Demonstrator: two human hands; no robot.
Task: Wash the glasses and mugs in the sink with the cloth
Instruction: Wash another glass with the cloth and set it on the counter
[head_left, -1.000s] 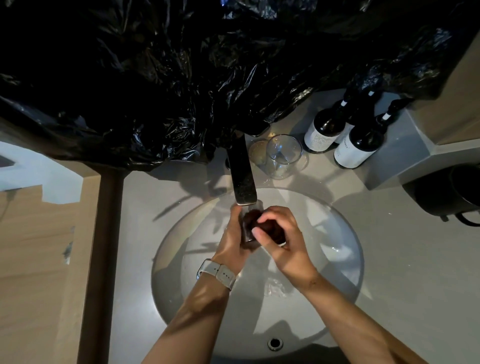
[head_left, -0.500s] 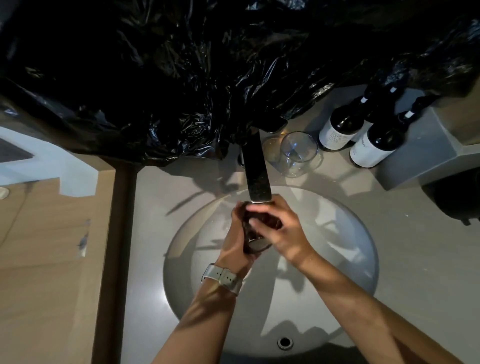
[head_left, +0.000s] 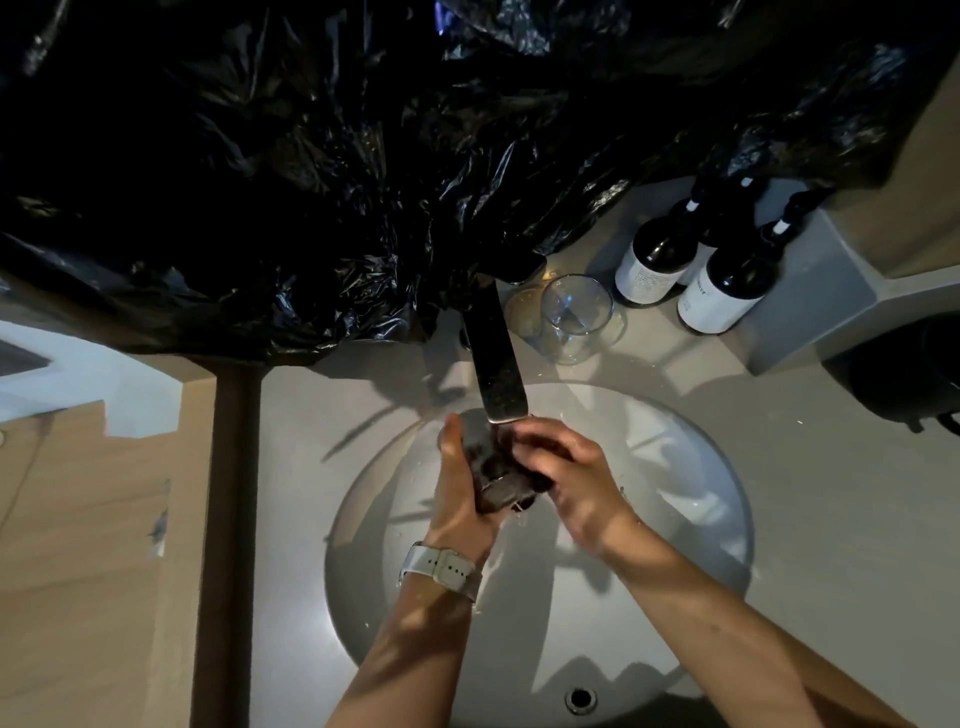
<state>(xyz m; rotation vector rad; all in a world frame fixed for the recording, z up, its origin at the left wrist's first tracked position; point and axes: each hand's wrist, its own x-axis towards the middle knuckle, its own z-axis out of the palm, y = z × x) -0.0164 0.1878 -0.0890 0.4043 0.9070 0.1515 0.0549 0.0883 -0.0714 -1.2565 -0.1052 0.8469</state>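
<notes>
Just under the tap (head_left: 497, 364), over the sink (head_left: 691, 467), the left hand (head_left: 460, 488) grips a glass (head_left: 485, 457) by its wall while the right hand (head_left: 566, 470) pinches a dark cloth (head_left: 511, 480) against it. Wet glass is likely slick, stiff and breakable, so a full wrap round the wall looks safer than a rim hold. The sodden cloth should be limp and mould to it. A second glass (head_left: 575, 317) stands right of the tap.

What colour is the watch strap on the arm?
The watch strap on the left wrist is white or very pale grey, seen in the head view.
</notes>
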